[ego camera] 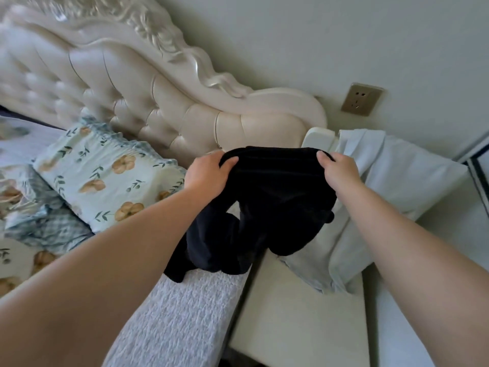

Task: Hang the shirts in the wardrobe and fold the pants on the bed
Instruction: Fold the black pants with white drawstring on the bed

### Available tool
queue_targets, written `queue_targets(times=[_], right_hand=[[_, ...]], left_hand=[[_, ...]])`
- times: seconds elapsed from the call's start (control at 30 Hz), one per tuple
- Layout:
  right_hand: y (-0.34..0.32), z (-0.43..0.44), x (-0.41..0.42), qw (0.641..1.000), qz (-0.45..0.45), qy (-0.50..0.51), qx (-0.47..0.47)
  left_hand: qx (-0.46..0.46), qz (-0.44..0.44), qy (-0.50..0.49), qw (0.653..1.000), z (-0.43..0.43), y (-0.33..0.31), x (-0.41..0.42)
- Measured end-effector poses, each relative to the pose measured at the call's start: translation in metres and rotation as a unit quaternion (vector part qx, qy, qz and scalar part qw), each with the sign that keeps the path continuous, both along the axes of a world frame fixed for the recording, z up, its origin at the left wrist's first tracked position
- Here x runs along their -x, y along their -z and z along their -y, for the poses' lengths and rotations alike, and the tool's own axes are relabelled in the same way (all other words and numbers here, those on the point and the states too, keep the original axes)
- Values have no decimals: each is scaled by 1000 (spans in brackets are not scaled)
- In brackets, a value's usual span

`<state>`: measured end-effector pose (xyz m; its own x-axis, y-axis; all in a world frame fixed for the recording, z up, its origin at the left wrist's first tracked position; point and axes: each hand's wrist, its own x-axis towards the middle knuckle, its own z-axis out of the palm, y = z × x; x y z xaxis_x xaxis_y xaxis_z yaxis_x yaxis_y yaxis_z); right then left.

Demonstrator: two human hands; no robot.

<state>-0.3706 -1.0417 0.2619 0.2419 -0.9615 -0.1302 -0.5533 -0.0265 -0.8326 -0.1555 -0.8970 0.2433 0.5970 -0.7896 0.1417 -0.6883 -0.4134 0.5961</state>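
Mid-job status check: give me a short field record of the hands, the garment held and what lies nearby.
left hand: grips top edge of black garment
right hand: grips the same edge, other end
black garment: held up, lower part trailing onto bed
light blue garment: draped over bedside table
pillow: floral, left of the hands

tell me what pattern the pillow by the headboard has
Pale fabric with orange flowers and green leafy sprigs on the pillow, head view.
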Motion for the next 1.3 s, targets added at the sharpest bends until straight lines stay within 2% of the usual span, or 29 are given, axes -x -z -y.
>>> queue_targets(times=[0.03,0.1,0.17,0.23,0.27,0.33,0.37,0.43,0.5,0.57,0.7,0.77,0.87,0.93,1.0,1.07,1.13,1.2,1.3], right_hand=[[-11,-3,-2,1000,0,-16,25],[-34,-13,-10,995,0,-69,69],[-56,-24,-19,987,0,-132,96],[-73,-36,-32,971,-3,-193,138],[-79,-43,-39,965,8,-213,153],[-87,-52,-45,963,63,-219,146],[-88,-53,-43,963,99,-211,132],[-85,-51,-33,962,163,-206,72],[-71,-47,-17,950,205,-233,-24],[-48,-43,-1,938,163,-291,-97],[4,-47,20,927,-95,-346,-111],[17,-48,19,934,-137,-321,-71],[11,-47,14,955,-121,-270,-14],[1,-46,10,968,-90,-231,30],[-7,-47,5,975,-57,-204,68],[-12,-48,-1,974,-41,-200,98],[-18,-51,-7,970,-34,-208,120],[-25,-55,-14,961,-38,-235,141],[-39,-64,-26,946,-40,-277,162]], left_hand=[[-8,11,-19,1000,-3,-5,-3],[22,-40,-10,999,-8,-17,-2],[54,-21,84,995,-9,-36,9],[34,40,168,984,-3,-53,29],[7,43,186,982,0,-59,37],[-36,-17,180,983,5,-64,48],[-29,-76,167,983,7,-64,50],[26,-196,132,971,6,-63,52],[92,-281,104,949,5,-64,55],[124,-325,86,934,6,-66,57],[138,-414,58,898,4,-69,51],[140,-433,37,890,-3,-67,44],[160,-452,-12,877,-16,-60,25],[152,-417,-72,893,-28,-58,9],[118,-343,-153,919,-40,-53,-8],[118,-284,-184,934,-49,-48,-19],[113,-169,-143,969,-49,-46,-22],[98,-70,-45,992,-42,-50,-13],[23,-27,126,991,-27,-53,20]])
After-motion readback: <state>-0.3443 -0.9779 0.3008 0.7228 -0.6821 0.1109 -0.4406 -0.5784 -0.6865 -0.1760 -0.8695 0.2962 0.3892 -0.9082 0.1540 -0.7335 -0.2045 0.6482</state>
